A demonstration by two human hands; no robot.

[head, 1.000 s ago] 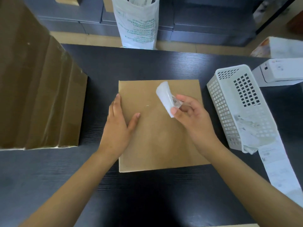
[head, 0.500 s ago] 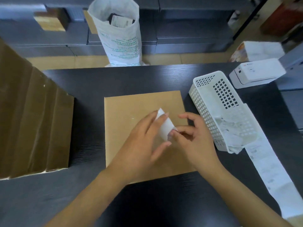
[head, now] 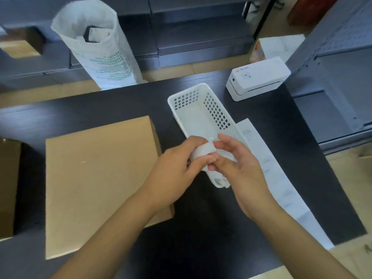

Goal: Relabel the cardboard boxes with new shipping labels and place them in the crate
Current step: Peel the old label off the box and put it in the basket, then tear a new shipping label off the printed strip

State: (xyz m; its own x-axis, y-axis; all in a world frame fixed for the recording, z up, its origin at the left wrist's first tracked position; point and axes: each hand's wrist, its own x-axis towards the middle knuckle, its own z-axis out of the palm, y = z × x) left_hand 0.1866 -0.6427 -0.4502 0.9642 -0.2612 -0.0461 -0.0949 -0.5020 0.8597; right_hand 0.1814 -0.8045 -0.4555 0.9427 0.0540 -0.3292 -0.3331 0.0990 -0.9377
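Note:
A flat brown cardboard box (head: pixel 96 178) lies on the dark table, its top bare. Both hands hover over the near end of a white perforated basket (head: pixel 201 109), to the right of the box. My left hand (head: pixel 177 170) grips a crumpled white peeled label (head: pixel 203 152). My right hand (head: pixel 239 170) touches the label with its fingertips, fingers mostly straight. Scraps of paper show in the basket's near end below the hands.
A long strip of white labels (head: pixel 281 186) runs from a white label printer (head: pixel 257 79) along the table's right side. A stack of cardboard (head: pixel 8 186) stands at the left edge. A tall white sack (head: pixel 100 47) stands behind the table (head: pixel 201 228).
The right hand carried the peeled label off the box to the right. The left hand left the box, joined it, and now grips the crumpled label over the basket.

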